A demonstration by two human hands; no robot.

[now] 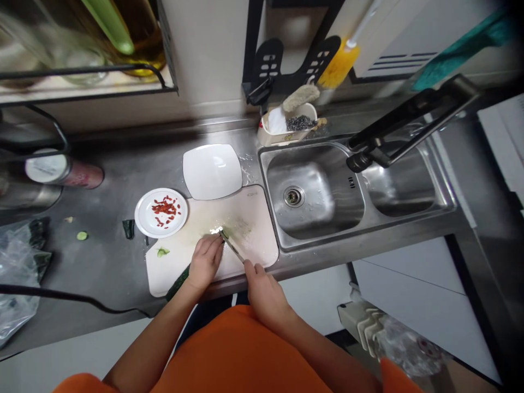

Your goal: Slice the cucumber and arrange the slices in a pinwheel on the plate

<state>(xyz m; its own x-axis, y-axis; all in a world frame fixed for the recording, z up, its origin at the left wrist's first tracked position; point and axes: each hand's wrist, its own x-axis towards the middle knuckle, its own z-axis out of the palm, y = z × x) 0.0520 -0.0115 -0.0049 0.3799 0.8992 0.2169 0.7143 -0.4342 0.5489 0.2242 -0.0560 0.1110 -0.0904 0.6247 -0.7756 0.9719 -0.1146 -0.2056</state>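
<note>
A white cutting board point(254, 218) lies on the steel counter beside the sink. My left hand point(204, 261) rests closed on a dark green cucumber point(178, 283) that lies across the board's near edge. My right hand point(264, 292) grips the handle of a knife point(230, 244); its blade tip meets the cucumber's cut end by my left fingertips. A small green slice point(162, 251) lies on the board's left part.
A round white plate with chopped red chili point(161, 213) and an empty square white plate point(212, 170) sit behind the board. The double sink point(315, 191) with a black faucet point(409, 128) lies to the right. Cucumber scraps point(82, 236), a plastic bag point(16, 273) and a black cable point(69, 297) lie left.
</note>
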